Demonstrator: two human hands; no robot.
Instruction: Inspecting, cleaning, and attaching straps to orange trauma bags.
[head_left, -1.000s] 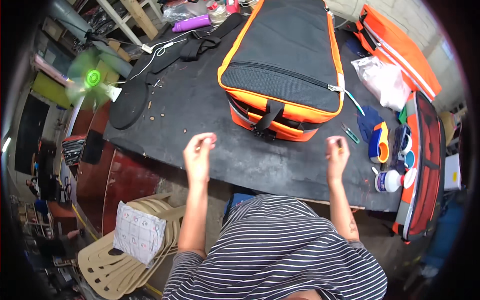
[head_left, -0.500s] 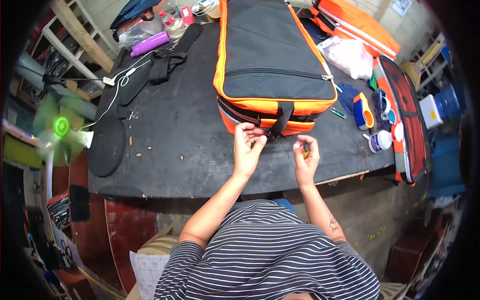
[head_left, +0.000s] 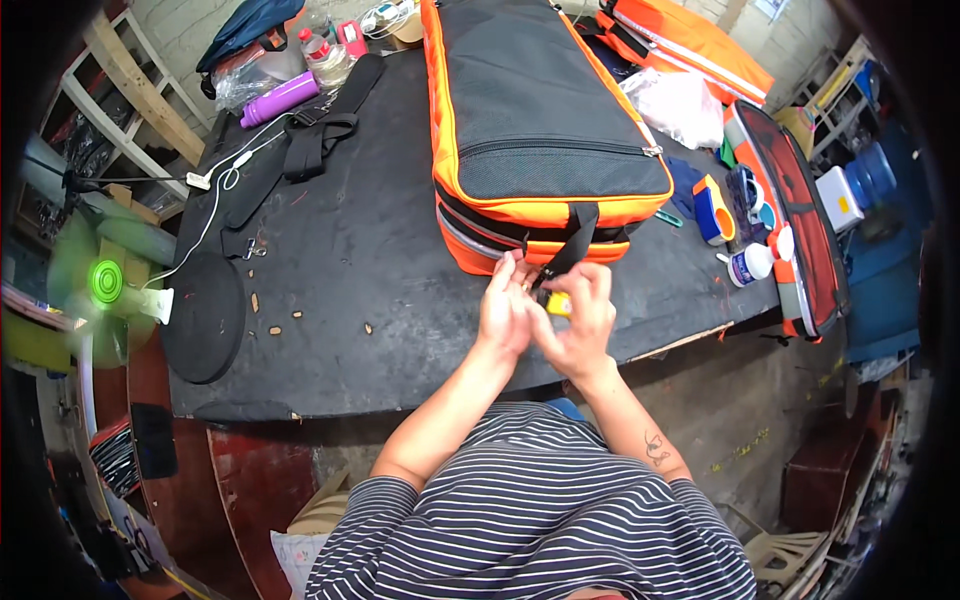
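A large black bag with orange edges (head_left: 550, 110) lies on the dark table in front of me. From its near end hangs a short black webbing strap (head_left: 577, 240), running down toward my hands. My left hand (head_left: 503, 315) is closed about the strap's lower end, beside the bag's orange side; the fingers partly hide what they pinch. Close against it on the right, my right hand (head_left: 580, 325) is closed around a small yellow object (head_left: 560, 303). Most of that object is covered by the fingers, so its kind cannot be made out.
On the left lie a round black piece (head_left: 203, 315), a white cable (head_left: 215, 205), black straps (head_left: 320, 140) and a purple bottle (head_left: 280, 98). A spinning green fan (head_left: 107, 283) stands beyond the left edge. To the right are a white bottle (head_left: 750, 266), an orange-and-blue holder (head_left: 714, 212) and an open red-lined bag (head_left: 795, 220).
My right hand has moved left and come up against my left hand, bringing the yellow object to the strap's end. The whole view has shifted slightly.
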